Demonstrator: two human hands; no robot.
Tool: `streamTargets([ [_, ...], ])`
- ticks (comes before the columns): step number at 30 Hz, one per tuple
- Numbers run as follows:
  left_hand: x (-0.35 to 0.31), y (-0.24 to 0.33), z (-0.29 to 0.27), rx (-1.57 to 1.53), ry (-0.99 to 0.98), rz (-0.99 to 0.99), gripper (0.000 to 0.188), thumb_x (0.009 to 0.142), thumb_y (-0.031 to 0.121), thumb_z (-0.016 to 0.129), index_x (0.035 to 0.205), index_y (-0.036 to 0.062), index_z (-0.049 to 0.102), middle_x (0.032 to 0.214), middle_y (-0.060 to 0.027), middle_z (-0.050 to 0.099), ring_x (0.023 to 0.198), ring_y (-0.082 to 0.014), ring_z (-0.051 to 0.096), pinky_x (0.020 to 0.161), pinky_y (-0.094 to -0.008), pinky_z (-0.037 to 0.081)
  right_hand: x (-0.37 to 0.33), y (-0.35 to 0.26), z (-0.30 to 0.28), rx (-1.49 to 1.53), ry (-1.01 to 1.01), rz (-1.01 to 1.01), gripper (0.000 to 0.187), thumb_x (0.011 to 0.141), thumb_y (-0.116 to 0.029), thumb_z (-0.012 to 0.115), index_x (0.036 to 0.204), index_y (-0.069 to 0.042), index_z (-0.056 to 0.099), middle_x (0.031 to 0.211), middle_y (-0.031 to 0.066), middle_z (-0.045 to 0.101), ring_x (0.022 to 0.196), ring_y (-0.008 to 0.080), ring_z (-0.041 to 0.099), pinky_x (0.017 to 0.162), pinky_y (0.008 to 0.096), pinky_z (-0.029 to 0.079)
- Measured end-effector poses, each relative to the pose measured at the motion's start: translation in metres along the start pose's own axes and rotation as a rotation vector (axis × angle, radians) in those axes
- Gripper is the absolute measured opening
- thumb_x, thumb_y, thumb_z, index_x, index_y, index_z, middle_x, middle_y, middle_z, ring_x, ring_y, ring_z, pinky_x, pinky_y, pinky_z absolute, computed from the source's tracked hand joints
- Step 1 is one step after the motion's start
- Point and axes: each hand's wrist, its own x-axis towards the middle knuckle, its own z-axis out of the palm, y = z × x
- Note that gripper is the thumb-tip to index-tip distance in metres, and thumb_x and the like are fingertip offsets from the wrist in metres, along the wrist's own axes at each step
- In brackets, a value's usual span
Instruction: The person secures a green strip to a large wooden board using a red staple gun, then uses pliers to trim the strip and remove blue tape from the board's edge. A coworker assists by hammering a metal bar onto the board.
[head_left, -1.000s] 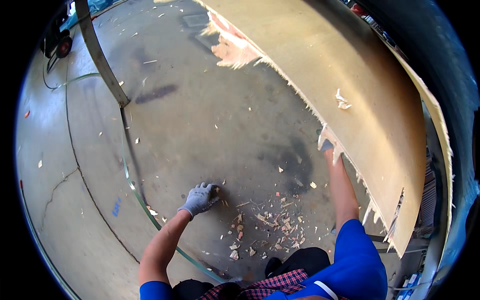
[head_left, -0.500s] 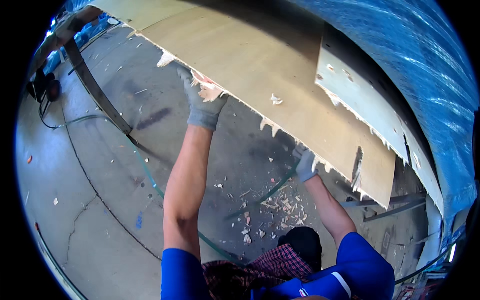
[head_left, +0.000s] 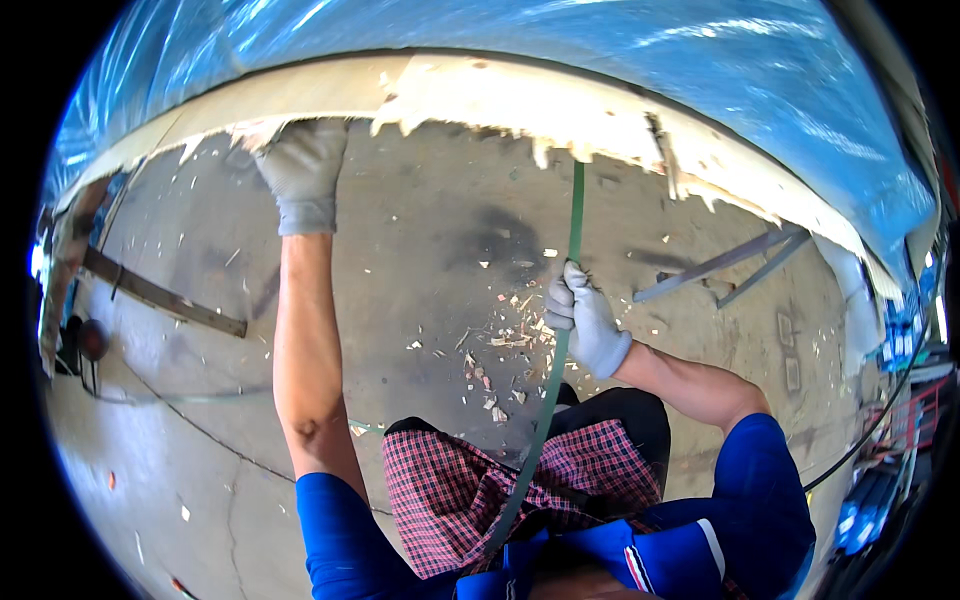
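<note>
Strap [head_left: 576, 215] looks narrow, flat and green; ragged-edged board [head_left: 480, 97] looks pale.

We see a pale wooden board [head_left: 480, 95] as a long band sweeping from ten o'clock through twelve to three, bowed by the lens. Its near edge is ragged, with torn splinters hanging down, and a dark split cuts into it between one and two o'clock. Our left hand [head_left: 308, 180] touches that edge at ten o'clock, fingertips hidden. A flat green strap [head_left: 552, 400] runs from the board's splintered edge near one o'clock down toward six, fairly straight, passing through our right hand [head_left: 588, 320], which grips it just right of centre.
</note>
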Motion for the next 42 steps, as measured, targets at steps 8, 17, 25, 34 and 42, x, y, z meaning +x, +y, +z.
streamTargets([
  [8, 0.013, 0.02, 0.004, -1.377, 0.17, -0.58, 0.062, 0.091, 0.05, 0.046, 0.136, 0.0075, 0.041, 0.141, -0.0101, 0.042, 0.129, -0.0265, 0.039, 0.111, -0.0479, 0.024, -0.089, -0.062, 0.039, -0.111, 0.021, -0.133, 0.018, 0.099, -0.032, 0.043, 0.089, -0.018, 0.048, 0.057, -0.0106, 0.021, 0.045, 0.0022, 0.018, 0.04, 0.0197, 0.015],
  [17, 0.009, -0.011, -0.023, 0.468, -0.138, 0.038, 0.061, 0.081, 0.045, 0.066, 0.127, 0.0066, 0.052, 0.127, -0.0098, 0.057, 0.115, -0.0255, 0.053, 0.1, -0.0407, 0.04, -0.168, -0.112, 0.13, 0.078, -0.146, -0.083, 0.011, 0.098, -0.021, 0.043, 0.089, -0.015, 0.045, 0.06, -0.0086, 0.027, 0.045, 0.0025, 0.02, 0.041, 0.0204, 0.016],
  [25, -0.003, 0.048, -0.024, 1.025, -0.352, -0.125, 0.043, 0.082, 0.045, 0.059, 0.108, 0.011, 0.065, 0.108, -0.0095, 0.066, 0.101, -0.0293, 0.061, 0.085, -0.042, 0.047, -0.208, -0.197, 0.238, 0.144, -0.113, 0.13, 0.027, 0.1, -0.036, 0.04, 0.107, -0.012, 0.052, 0.057, -0.0078, 0.025, 0.047, 0.0042, 0.02, 0.043, 0.0218, 0.018],
  [34, 0.026, 0.099, -0.022, 0.903, -0.506, 0.082, 0.043, 0.083, 0.037, 0.058, 0.119, 0.0145, 0.06, 0.123, -0.0096, 0.06, 0.116, -0.0305, 0.053, 0.098, -0.0461, 0.039, -0.211, -0.366, 0.372, 0.364, -0.283, -0.001, 0.021, 0.101, -0.031, 0.04, 0.103, -0.013, 0.052, 0.057, -0.0079, 0.028, 0.045, 0.0036, 0.021, 0.04, 0.0209, 0.016],
  [42, 0.049, 0.141, -0.02, 0.843, -0.821, -0.181, 0.062, 0.082, 0.039, 0.052, 0.139, 0.0182, 0.041, 0.145, -0.0091, 0.04, 0.135, -0.0278, 0.033, 0.11, -0.045, 0.025, -0.117, -0.468, 0.377, 0.504, -0.05, 0.114, 0.013, 0.096, -0.01, 0.041, 0.087, -0.004, 0.046, 0.064, -0.0026, 0.041, 0.051, 0.0064, 0.042, 0.053, 0.0229, 0.045],
])
